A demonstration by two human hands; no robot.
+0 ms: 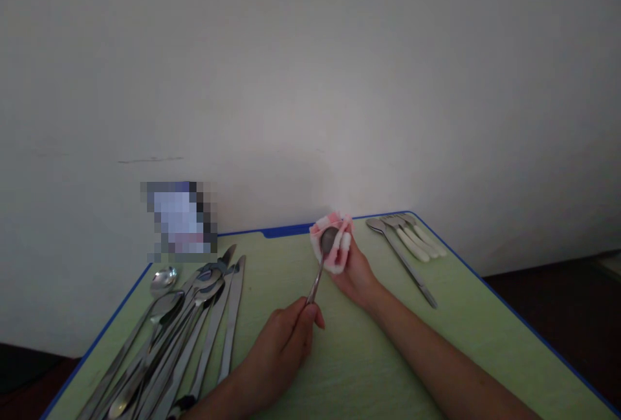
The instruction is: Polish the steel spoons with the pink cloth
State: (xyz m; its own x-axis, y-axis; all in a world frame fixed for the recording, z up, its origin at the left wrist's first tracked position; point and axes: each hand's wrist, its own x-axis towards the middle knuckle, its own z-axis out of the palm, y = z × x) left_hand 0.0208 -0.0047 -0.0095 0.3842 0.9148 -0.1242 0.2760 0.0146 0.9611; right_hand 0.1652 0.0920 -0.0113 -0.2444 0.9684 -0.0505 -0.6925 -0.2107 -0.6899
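A metal spoon (328, 239) is held up over the middle of the table, its bowl resting against a pink and white cloth (342, 253). My left hand (291, 332) is closed around the lower part of the spoon's handle. Behind the bowl, my right hand (356, 271) holds the cloth cupped about it; most of its fingers are hidden by the cloth. To the left lies a pile of metal spoons and knives (194, 316). On the right are a long-handled spoon (405, 265) and several forks with white handles (412, 242), side by side.
The light green table (369, 368) has a blue edge and stands against a pale wall (310, 83). A blurred-out upright object, perhaps a screen (179, 219), is at the back left, behind the cutlery pile.
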